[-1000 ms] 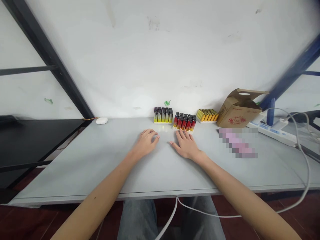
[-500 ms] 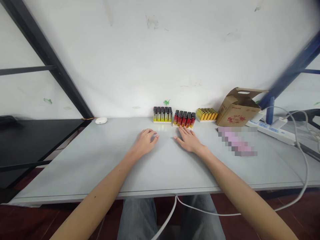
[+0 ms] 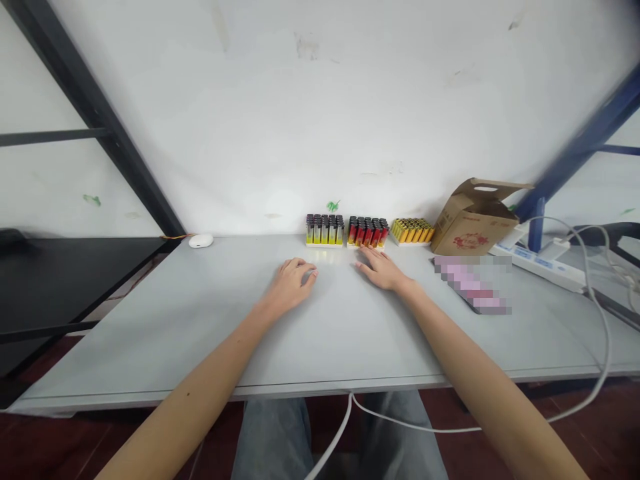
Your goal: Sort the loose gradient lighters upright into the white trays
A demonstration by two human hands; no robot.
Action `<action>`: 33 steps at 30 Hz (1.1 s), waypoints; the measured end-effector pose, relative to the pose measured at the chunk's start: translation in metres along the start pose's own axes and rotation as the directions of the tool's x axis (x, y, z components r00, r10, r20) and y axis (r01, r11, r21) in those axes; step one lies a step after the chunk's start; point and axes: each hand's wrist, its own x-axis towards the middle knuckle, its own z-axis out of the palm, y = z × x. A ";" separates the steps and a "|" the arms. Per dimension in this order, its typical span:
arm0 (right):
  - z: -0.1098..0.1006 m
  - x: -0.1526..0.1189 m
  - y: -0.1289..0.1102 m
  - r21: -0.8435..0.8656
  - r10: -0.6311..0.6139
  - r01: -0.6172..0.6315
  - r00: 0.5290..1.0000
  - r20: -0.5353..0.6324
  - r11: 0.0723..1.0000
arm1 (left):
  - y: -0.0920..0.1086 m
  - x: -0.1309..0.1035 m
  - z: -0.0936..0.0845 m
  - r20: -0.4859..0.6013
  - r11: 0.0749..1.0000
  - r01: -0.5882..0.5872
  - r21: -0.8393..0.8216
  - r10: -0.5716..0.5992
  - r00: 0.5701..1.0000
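Note:
My left hand (image 3: 294, 283) rests on the grey table (image 3: 320, 340) with its fingers curved and apart, holding nothing. My right hand (image 3: 381, 268) is open, its fingertips at the front edge of a tray of red lighters with black tops (image 3: 369, 232). Just left of that tray, against the wall, stands a tray of yellow-green and clear lighters with dark tops (image 3: 325, 230). On the other side sits a tray of yellow lighters (image 3: 413, 231), close to the red ones.
An open cardboard box (image 3: 467, 223) stands at the right, beside a white power strip (image 3: 543, 267) with cables. In front of the box lies a pixelated pink object (image 3: 473, 287). A white case (image 3: 201, 241) sits at the back left.
My right hand has moved slightly forward, and the tray of red lighters has shifted back and straightened, now more in line with the trays beside it. My left hand has hardly moved.

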 end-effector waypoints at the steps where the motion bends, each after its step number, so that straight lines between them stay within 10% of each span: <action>1: 0.000 0.002 0.000 0.004 0.002 -0.001 1.000 -0.014 1.000 | 0.000 0.000 0.000 0.002 1.000 0.006 0.002 -0.006 1.000; 18: 0.007 0.007 -0.028 0.063 -0.084 0.101 0.972 -0.219 0.993 | -0.008 0.003 0.006 0.019 0.992 0.120 0.042 -0.121 0.992; 33: 0.016 0.014 -0.052 0.123 0.045 -0.042 0.999 -0.022 0.992 | -0.030 0.037 0.007 0.076 0.969 0.220 0.115 -0.230 0.970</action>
